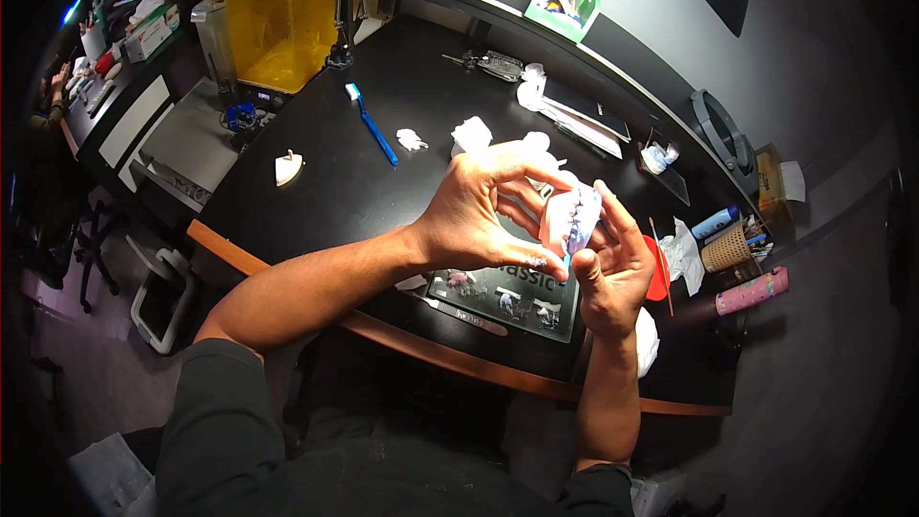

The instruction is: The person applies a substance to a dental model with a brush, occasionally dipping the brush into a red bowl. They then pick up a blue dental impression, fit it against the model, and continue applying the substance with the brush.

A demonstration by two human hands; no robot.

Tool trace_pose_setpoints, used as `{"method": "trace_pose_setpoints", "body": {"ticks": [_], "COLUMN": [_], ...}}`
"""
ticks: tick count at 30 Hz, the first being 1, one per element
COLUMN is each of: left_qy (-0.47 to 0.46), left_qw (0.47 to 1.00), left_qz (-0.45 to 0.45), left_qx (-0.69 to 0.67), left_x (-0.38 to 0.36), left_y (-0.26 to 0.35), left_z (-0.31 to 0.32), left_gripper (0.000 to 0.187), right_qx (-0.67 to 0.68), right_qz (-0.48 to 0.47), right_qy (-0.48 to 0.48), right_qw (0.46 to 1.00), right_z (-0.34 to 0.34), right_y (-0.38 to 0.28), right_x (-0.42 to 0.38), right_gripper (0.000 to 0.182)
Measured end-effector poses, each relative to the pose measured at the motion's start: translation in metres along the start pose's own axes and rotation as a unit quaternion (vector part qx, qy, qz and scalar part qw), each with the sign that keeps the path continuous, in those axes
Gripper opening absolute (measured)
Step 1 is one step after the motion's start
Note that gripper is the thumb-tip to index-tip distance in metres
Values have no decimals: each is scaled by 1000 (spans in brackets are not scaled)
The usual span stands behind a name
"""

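Both hands hold up a dental model over the desk, pale whitish and pinkish with blue-violet marks along the tooth line. My left hand grips it from the left, with fingers along the top and thumb at the lower edge. My right hand clasps its right side, the thumb near the bottom. Under the hands lies a dark panel with "Classic" lettering and several small scraps on it. A slim-handled tool rests along its front edge. White lumps sit just behind my left hand, partly covered.
A blue toothbrush, a white crumpled scrap and a pale plaster piece lie on the black desk. A yellow ANYCUBIC machine stands back left. At right are a red round item, a pink cylinder and a woven pen cup.
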State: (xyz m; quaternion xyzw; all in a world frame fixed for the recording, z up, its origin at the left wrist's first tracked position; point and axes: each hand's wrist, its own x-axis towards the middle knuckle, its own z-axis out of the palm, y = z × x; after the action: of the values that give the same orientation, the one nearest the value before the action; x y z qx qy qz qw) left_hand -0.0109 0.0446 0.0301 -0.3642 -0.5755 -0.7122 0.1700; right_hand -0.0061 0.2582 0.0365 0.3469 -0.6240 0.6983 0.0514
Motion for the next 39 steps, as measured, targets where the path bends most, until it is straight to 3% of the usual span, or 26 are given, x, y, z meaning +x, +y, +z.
{"method": "trace_pose_setpoints", "body": {"ticks": [39], "left_qy": [1], "left_qw": [1000], "left_qz": [-2], "left_qx": [5], "left_x": [-1], "left_y": [-1], "left_z": [-1], "left_gripper": [69], "right_qx": [-6], "right_qz": [4], "right_qy": [1], "right_qw": [1000], "right_z": [0], "right_y": [0], "right_x": [0], "right_gripper": [84]}}
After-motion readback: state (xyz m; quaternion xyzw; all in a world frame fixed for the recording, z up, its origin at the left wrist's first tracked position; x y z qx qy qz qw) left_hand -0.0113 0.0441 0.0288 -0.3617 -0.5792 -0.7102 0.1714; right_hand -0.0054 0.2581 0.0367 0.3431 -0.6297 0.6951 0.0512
